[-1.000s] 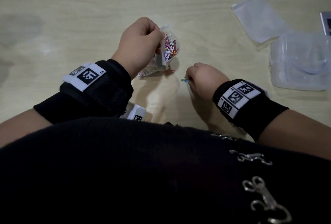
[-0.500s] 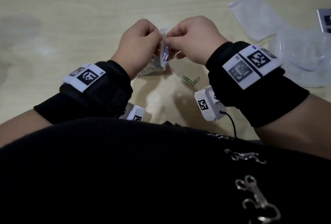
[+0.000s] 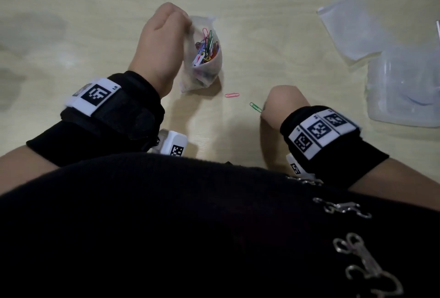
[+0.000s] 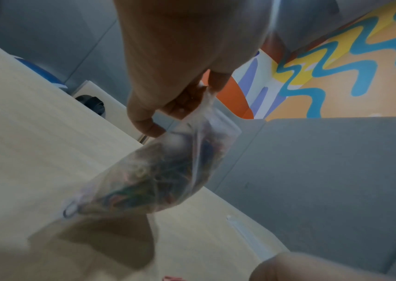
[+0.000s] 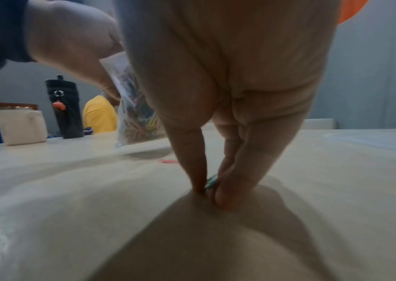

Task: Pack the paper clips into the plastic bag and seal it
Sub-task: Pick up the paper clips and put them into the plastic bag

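Observation:
My left hand (image 3: 164,42) pinches the rim of a small clear plastic bag (image 3: 204,59), mouth open upward, holding many coloured paper clips (image 3: 207,45). The bag (image 4: 158,171) hangs with its bottom near the table. My right hand (image 3: 283,104) is down on the table, its thumb and fingers (image 5: 226,190) pinching a green paper clip (image 3: 256,107) that lies there; the green clip (image 5: 211,181) shows between the fingertips. A red paper clip (image 3: 232,94) lies loose on the table between bag and right hand.
An empty clear bag (image 3: 352,30) lies flat at the far right. A clear plastic container (image 3: 404,88) stands in front of it, right of my right hand. A dark bottle (image 5: 64,108) and a beige pouch (image 5: 21,127) stand at the table's far side.
My right hand left the bag's mouth and came down to the table onto the green clip. The left hand keeps the bag, now held more upright.

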Motion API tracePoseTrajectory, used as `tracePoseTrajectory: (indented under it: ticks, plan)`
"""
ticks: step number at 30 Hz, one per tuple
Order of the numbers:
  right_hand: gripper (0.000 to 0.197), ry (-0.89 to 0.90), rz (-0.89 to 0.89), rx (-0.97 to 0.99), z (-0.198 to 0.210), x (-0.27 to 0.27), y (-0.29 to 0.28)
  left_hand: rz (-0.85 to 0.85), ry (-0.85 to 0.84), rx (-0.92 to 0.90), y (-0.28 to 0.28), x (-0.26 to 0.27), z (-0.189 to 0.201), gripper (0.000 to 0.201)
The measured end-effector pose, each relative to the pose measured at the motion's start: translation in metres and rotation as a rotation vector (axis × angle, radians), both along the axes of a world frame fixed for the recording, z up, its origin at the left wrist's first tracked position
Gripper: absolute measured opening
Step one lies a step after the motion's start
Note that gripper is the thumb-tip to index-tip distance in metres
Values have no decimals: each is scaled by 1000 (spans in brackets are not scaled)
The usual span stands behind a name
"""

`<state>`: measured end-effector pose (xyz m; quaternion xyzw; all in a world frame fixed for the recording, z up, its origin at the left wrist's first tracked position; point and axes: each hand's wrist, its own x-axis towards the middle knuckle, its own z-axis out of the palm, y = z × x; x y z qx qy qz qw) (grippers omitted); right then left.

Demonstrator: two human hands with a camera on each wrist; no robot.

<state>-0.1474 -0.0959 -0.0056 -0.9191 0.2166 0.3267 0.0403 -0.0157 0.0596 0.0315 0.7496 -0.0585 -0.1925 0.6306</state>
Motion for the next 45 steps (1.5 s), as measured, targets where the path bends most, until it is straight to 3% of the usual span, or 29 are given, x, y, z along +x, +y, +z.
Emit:
tracePoseTrajectory:
  ticks: [6, 11, 17, 22, 33, 37, 45]
  plan:
    - [24, -232, -15, 95, -8, 12, 11, 124, 1, 115, 6, 8, -6, 9]
    - [29, -356, -61, 243, -23, 20, 13, 154, 9, 72, 5, 11, -8, 12]
    - [30, -397, 318, 143, -32, 16, 28, 154, 20, 115, 6, 13, -6, 9]
    - [32, -344, 362, 116, -26, 6, 24, 118, 24, 138, 9, 12, -11, 12]
    - [27, -383, -19, 242, -35, -9, 3, 65, 40, 92, 6, -5, -15, 11]
    - [30, -355, -38, 217, -36, -14, 4, 64, 41, 103, 7, -11, -16, 10]
    - [37, -415, 145, 71, -39, -35, 14, 56, 46, 96, 6, -25, -21, 13]
